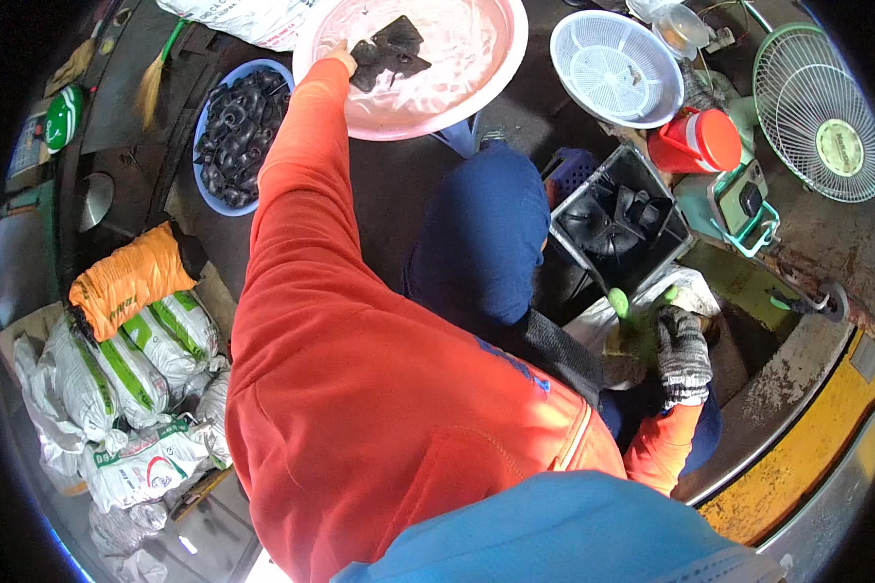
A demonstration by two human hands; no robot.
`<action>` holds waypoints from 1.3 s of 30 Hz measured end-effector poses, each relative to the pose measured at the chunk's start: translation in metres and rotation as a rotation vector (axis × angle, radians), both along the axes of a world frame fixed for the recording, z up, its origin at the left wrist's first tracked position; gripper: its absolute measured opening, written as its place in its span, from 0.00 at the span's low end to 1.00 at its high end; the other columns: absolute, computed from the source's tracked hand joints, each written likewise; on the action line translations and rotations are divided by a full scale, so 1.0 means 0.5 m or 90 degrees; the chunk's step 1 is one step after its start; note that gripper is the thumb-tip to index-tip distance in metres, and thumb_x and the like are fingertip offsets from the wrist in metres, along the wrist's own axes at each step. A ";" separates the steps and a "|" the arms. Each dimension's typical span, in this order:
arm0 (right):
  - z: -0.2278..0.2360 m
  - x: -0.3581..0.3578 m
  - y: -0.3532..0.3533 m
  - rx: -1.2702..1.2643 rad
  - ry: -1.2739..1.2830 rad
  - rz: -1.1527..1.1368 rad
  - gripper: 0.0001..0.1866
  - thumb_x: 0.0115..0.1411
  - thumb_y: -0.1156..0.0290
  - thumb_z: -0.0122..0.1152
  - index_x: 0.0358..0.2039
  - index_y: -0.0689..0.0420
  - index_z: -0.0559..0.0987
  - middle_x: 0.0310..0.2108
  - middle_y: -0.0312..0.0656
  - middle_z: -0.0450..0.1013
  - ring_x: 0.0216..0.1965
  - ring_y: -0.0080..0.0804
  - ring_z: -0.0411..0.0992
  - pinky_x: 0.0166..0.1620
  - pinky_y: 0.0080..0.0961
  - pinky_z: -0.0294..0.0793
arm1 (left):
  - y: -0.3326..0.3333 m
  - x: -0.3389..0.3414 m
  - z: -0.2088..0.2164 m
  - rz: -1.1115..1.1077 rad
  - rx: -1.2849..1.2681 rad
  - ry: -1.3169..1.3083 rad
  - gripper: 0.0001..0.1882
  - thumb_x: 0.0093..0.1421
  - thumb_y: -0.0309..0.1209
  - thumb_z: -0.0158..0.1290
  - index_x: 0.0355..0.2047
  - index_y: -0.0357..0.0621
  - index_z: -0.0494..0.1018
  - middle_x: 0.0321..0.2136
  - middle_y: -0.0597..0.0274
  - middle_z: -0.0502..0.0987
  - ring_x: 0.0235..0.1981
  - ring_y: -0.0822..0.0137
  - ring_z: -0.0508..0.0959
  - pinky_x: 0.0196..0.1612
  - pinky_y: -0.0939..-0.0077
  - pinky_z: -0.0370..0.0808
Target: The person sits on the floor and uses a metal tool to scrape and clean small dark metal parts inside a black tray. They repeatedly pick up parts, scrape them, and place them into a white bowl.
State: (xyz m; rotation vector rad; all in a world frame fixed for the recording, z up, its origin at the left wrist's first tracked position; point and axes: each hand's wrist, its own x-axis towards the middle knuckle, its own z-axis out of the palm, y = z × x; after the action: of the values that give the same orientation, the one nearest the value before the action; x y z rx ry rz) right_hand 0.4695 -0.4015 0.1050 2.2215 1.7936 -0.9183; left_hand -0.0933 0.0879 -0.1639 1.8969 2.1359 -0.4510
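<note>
My left arm, in an orange sleeve, stretches to a pink basin [507,60] of water at the top. Just inside its rim is my bare left hand [338,58], close against dark, flat-cornered rubber-like pieces [395,47]. Most of its fingers are hidden, so its grip does not show. Low on the right, my right hand [683,352] wears a grey striped knit glove. Its fingers are curled beside a whitish sheet or sack [691,284] and a green knob [618,302]; what they close on is hidden.
A blue tub [200,160] of black moulded pieces stands left of the basin. A square black bin [620,209] holds more. Around them are a white colander [617,68], a red jug [707,141], a fan [822,112], stacked sacks [131,369] and a yellow edge [797,457].
</note>
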 end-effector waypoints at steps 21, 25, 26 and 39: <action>-0.036 0.005 0.053 0.004 -0.003 -0.069 0.11 0.56 0.69 0.55 0.40 0.58 0.74 0.39 0.47 0.73 0.43 0.43 0.71 0.46 0.31 0.68 | 0.053 0.115 0.045 -0.061 0.017 -0.018 0.22 0.44 0.44 0.61 0.41 0.51 0.76 0.41 0.57 0.76 0.43 0.57 0.75 0.48 0.68 0.69; -0.019 -0.007 0.064 -0.072 -0.103 0.003 0.13 0.56 0.69 0.55 0.41 0.59 0.74 0.41 0.48 0.72 0.46 0.43 0.69 0.49 0.31 0.66 | 0.021 0.119 0.163 -0.080 0.048 -0.001 0.22 0.43 0.41 0.63 0.39 0.49 0.76 0.38 0.55 0.77 0.42 0.57 0.75 0.47 0.67 0.69; -0.014 -0.010 0.066 -0.043 -0.063 -0.012 0.13 0.56 0.69 0.55 0.42 0.58 0.74 0.41 0.48 0.72 0.46 0.43 0.69 0.49 0.31 0.66 | 0.017 0.119 0.201 -0.088 0.070 0.007 0.22 0.42 0.41 0.63 0.39 0.48 0.76 0.37 0.54 0.77 0.41 0.57 0.75 0.47 0.67 0.69; 0.023 -0.009 0.007 0.114 0.040 -0.080 0.14 0.57 0.66 0.53 0.43 0.55 0.73 0.43 0.48 0.70 0.47 0.43 0.67 0.51 0.31 0.63 | -0.048 0.165 0.379 -0.270 0.354 0.078 0.13 0.53 0.37 0.52 0.34 0.43 0.75 0.34 0.49 0.76 0.38 0.52 0.76 0.43 0.61 0.71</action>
State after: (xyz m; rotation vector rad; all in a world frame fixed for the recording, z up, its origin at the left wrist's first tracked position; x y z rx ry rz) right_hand 0.4649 -0.3982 0.1164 2.4665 1.8484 -0.8924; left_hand -0.0109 0.0636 0.0254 2.7125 2.0745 -0.0348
